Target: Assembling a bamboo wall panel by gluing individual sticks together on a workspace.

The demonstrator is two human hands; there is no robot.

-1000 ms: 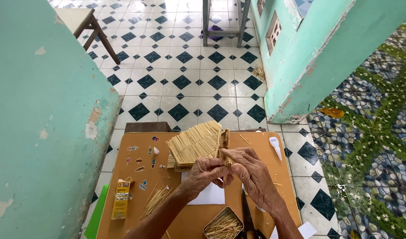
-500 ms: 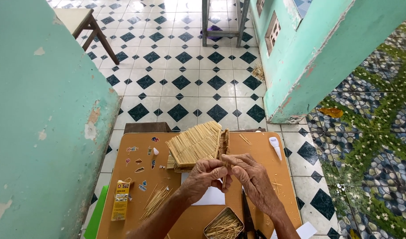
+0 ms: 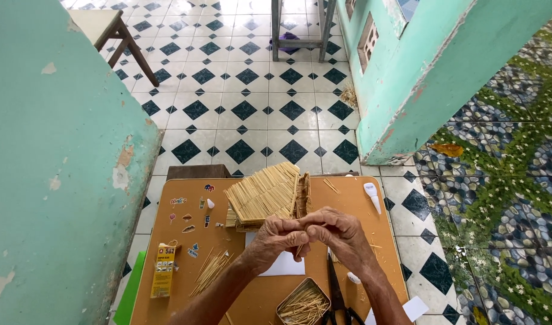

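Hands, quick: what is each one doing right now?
Left hand: closed, fingertips pinching a thin stick against the right hand.
Right hand: closed, fingers curled, pinching the same thin stick.

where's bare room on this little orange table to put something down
Free patches: the far right corner between the stick-built roof model and the white glue tube, and the near left strip between the yellow glue box and the loose stick pile. Crowded: the near edge, with the metal tin of sticks, black scissors and both hands.
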